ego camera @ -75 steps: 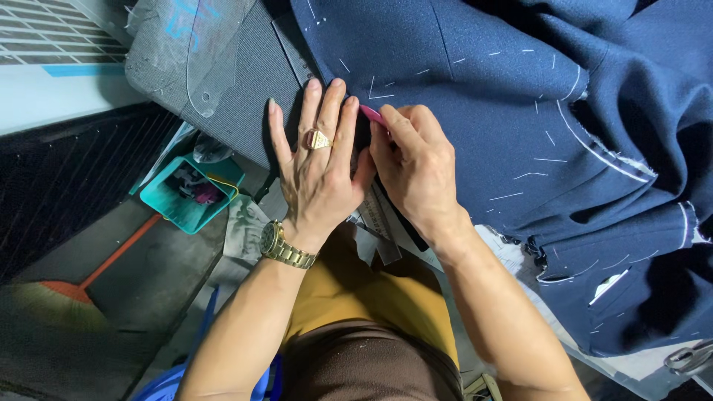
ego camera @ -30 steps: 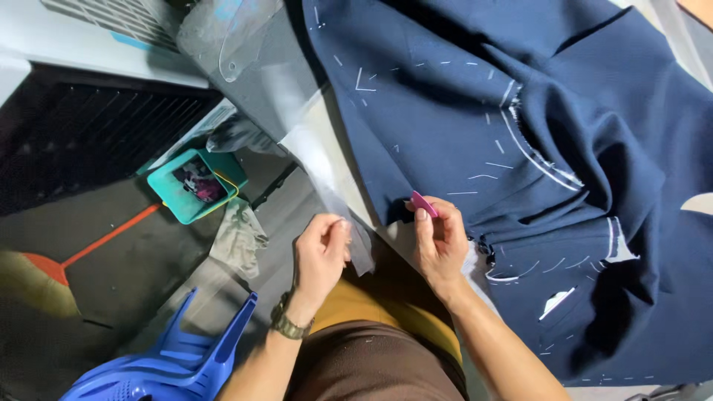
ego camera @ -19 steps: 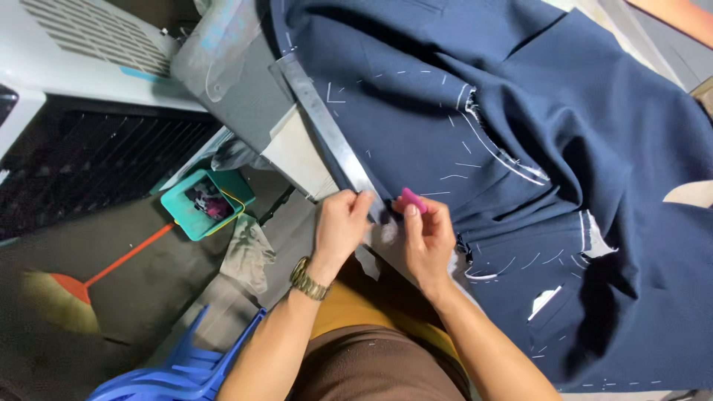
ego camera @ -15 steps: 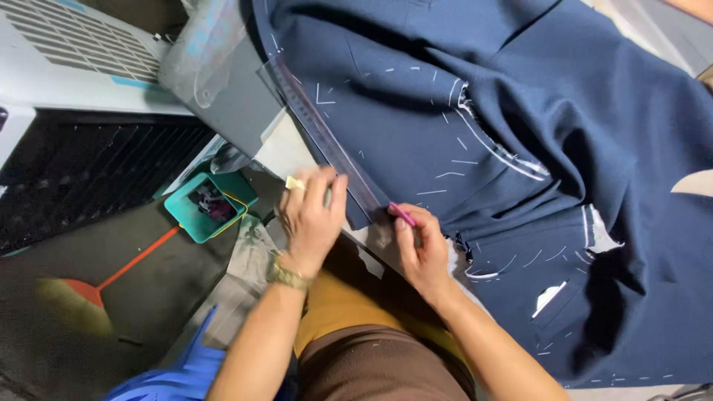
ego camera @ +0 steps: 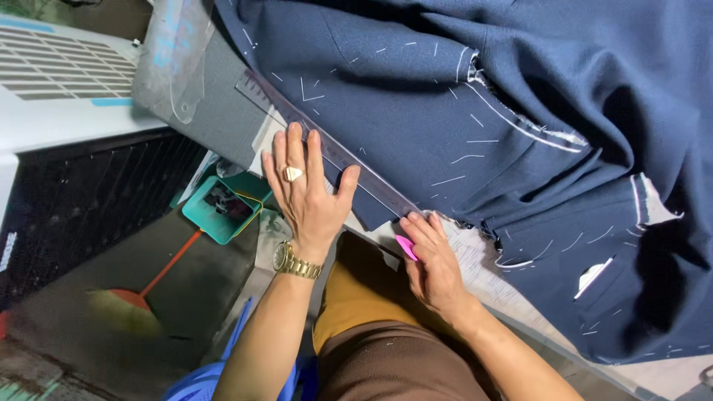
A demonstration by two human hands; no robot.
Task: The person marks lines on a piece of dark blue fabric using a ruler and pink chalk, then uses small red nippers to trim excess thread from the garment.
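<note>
Navy blue cloth [ego camera: 475, 96] with white chalk dashes and basting lines lies spread over a table. A long clear ruler [ego camera: 327, 148] rests along the cloth's near edge. My left hand [ego camera: 308, 186], with a ring and a gold watch, lies flat with fingers spread on the ruler. My right hand [ego camera: 431, 260] pinches a pink piece of tailor's chalk [ego camera: 406, 247] at the ruler's lower end, at the cloth's edge.
A clear curved template [ego camera: 174, 59] lies at the table's far left corner. Below the table stand a teal tray [ego camera: 223, 212] of small items, a broom with an orange handle [ego camera: 167, 267] and a blue plastic stool [ego camera: 215, 375]. A white machine casing [ego camera: 59, 89] is at left.
The ruler has been laid along the cloth's edge. My left hand moved from gripping the edge to lying flat on the ruler, and my right hand came down to the ruler's lower end with the chalk.
</note>
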